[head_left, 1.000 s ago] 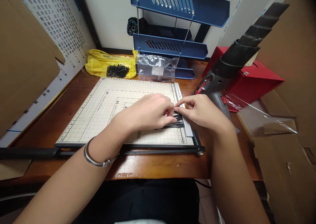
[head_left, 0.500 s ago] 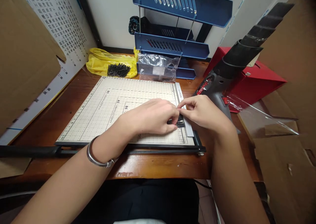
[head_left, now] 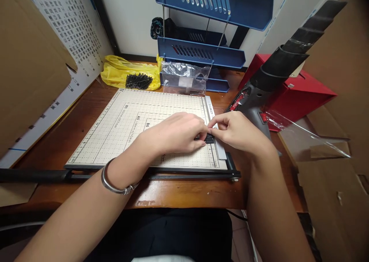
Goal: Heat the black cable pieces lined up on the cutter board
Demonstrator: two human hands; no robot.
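My left hand rests over the right side of a cream paper cutter board, its fingers curled round a small row of thin black sticks. The sticks lie with their right ends against the cutter's metal edge strip. Thumb and forefinger of my right hand meet in a pinch at the far end of that row, touching the left fingertips. Whatever sits inside this pinch is too small to make out. Part of the row is hidden under my left fingers.
A heap of similar black sticks lies on a yellow plastic bag behind the board. Beside it are a clear plastic bag and a blue tiered rack. A heat gun-like black tool and red box stand right.
My left thumb and fingers have shifted slightly away from me along the edge strip, and the row of sticks looks more closely gathered. My right hand stays almost in place.
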